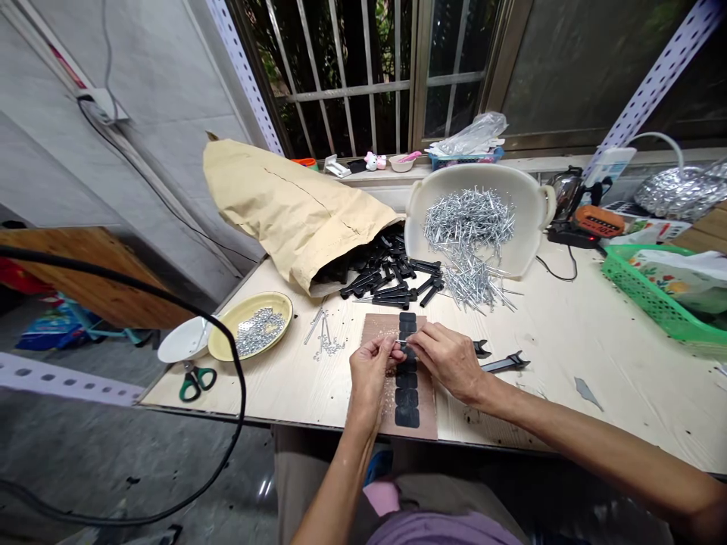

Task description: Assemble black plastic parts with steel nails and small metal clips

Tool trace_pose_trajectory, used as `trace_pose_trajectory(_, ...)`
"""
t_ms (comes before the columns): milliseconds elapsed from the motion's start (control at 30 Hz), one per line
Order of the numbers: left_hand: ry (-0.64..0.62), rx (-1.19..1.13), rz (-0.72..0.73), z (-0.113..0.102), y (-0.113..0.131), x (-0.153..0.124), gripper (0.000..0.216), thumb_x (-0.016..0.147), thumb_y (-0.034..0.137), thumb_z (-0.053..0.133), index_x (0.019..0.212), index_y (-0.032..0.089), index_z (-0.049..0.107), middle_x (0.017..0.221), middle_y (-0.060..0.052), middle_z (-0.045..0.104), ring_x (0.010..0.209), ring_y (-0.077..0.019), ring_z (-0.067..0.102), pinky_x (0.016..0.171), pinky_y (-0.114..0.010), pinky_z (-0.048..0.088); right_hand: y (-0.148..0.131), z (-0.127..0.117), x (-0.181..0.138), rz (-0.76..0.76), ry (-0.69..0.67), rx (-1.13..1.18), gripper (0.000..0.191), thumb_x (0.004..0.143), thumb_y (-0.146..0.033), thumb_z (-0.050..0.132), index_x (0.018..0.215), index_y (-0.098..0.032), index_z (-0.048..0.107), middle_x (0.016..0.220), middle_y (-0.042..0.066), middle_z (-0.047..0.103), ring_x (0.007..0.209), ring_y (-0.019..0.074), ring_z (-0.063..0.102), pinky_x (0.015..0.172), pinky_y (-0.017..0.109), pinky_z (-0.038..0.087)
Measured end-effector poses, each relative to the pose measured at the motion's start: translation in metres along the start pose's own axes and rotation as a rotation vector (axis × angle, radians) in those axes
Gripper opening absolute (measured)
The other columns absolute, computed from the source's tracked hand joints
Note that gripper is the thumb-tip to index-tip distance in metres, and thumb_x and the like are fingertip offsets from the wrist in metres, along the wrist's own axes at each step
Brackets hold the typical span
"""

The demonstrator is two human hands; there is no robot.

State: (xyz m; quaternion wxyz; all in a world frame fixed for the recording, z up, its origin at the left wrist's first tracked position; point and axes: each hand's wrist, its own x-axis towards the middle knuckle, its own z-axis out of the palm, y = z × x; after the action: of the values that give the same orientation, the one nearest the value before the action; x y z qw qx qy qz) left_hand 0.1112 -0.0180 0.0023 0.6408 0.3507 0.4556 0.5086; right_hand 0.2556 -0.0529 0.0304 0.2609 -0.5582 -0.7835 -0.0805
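A brown board [428,412] with a column of black pads [407,397] lies at the near edge of the table [630,393]. Over it, the left hand [369,369] and right hand [453,363] pinch 1 thin metal pin [400,342] between their fingertips. Scissors [196,384] lie leftward, near a yellow bowl [219,337]. Farther back, black pieces [380,284] spill from a paper sack [295,212] beside a white basin [528,250].

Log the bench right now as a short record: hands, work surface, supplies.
Left hand: pinching a small silvery piece
Right hand: pinching the same piece
Under hands: brown board bearing black pads
Left: yellow bowl of small metal bits; scissors
Behind: paper sack spilling black parts; whitish basin spilling pins
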Motion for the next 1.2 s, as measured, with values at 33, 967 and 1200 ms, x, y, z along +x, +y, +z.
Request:
trace_pose_trajectory(33, 0.002, 0.014, 0.011, 0.0, 0.0, 0.0, 0.035, 0.061, 0.038, 0.076, 0.077, 0.008, 0.066, 0.061, -0.003, 0.064, 0.052, -0.009, 0.058, 0.057, -0.022, 0.05, 0.0, 0.0, 0.0, 0.004, 0.002, 0.006, 0.024, 0.094, -0.026, 0.041, 0.086, -0.019, 0.063, 0.081, 0.003, 0.06, 0.077, 0.0125, 0.054, 0.066, 0.023, 0.037)
trace_pose_trajectory(967, -0.054, 0.118, 0.081, -0.004, 0.001, -0.007, 0.03, 0.067, 0.039, 0.072, 0.077, 0.011, 0.068, 0.066, -0.003, 0.066, 0.058, -0.011, 0.06, 0.061, -0.023, 0.05, 0.008, 0.0, -0.003, 0.159, -0.196, 0.518, 0.022, 0.092, -0.029, 0.042, 0.088, -0.019, 0.062, 0.081, 0.003, 0.059, 0.074, 0.0139, 0.055, 0.069, 0.026, 0.044)
trace_pose_trajectory(1200, -0.06, 0.12, 0.067, -0.003, 0.001, -0.008, 0.031, 0.064, 0.038, 0.074, 0.075, 0.011, 0.068, 0.065, -0.004, 0.066, 0.057, -0.0117, 0.06, 0.061, -0.024, 0.051, 0.008, -0.003, -0.002, 0.216, -0.195, 0.614, 0.026, 0.09, -0.033, 0.045, 0.082, -0.017, 0.063, 0.076, 0.004, 0.059, 0.069, 0.0137, 0.055, 0.063, 0.025, 0.043)
